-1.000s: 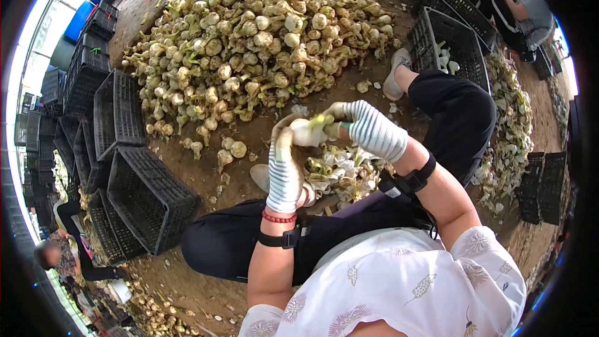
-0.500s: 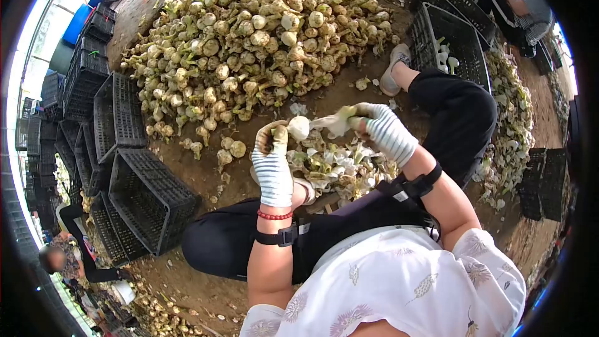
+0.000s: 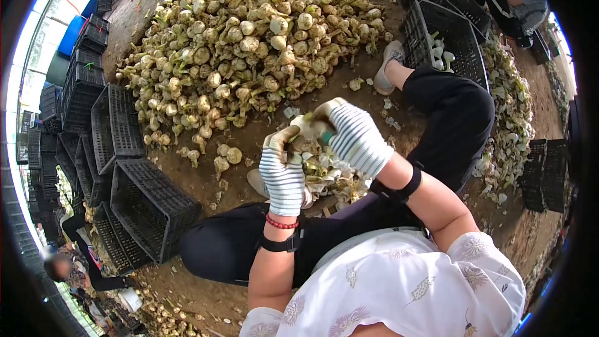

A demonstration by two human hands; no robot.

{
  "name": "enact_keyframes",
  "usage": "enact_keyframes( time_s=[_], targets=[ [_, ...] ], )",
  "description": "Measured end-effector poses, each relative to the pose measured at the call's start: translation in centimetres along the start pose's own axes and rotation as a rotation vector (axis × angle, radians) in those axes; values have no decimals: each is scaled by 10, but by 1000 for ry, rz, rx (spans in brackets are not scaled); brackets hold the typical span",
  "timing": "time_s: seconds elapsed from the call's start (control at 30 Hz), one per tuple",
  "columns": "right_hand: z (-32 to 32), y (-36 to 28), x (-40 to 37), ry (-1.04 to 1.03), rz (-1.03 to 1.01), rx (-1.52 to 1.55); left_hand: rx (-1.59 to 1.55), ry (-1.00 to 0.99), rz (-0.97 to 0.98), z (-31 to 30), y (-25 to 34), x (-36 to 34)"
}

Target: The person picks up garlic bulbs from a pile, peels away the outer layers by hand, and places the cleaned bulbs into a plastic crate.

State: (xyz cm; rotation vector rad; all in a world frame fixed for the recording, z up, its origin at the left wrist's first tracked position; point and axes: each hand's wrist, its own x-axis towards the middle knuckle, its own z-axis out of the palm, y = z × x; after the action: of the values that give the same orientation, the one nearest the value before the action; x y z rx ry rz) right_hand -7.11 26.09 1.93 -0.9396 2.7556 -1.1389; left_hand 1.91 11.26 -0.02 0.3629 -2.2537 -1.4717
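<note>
The right hand has come back in beside the left, closing the gap between them. Fingers of both curl around a pale garlic bulb above the loose husks, the left seemingly steadying it for the right's grip. Its long axis seems to run crosswise between the hands; blur and fingers hide which way the stem points.

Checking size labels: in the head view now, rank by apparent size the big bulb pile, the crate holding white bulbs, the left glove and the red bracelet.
Largest to smallest:
1. Bulb pile
2. Crate holding white bulbs
3. Left glove
4. Red bracelet
</note>
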Motion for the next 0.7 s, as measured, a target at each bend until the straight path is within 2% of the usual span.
enact_keyframes(
  time_s=[0.07,0.1,0.2,0.23,0.27,0.37,0.43,0.5,0.63,0.7],
  targets=[
    [-4,19,0,107,115,127,-55,61,91,-1,-9,1],
    [0,39,-1,129,170,172,-123,52,58,-2,-10,2],
    [-6,80,6,-599,539,-50,-173,42,-37,0,-15,2],
    [-10,66,-2,-462,375,-113,-239,47,-129,2,-9,2],
    [-15,49,-10,-327,216,-172,-240,42,-138,5,-5,1],
    [-24,6,-3,-193,91,-13,-222,41,-261,14,-2,2],
    [-19,-5,5,-149,67,26,-240,20,-261,16,3,5],
    [-7,0,5,-31,-132,-45,-403,19,-293,19,1,4],
    [-4,-2,9,49,-82,-12,-340,-25,-252,15,-5,4],
    [-1,16,10,104,-39,80,-145,-19,35,11,-7,7]
  ],
)
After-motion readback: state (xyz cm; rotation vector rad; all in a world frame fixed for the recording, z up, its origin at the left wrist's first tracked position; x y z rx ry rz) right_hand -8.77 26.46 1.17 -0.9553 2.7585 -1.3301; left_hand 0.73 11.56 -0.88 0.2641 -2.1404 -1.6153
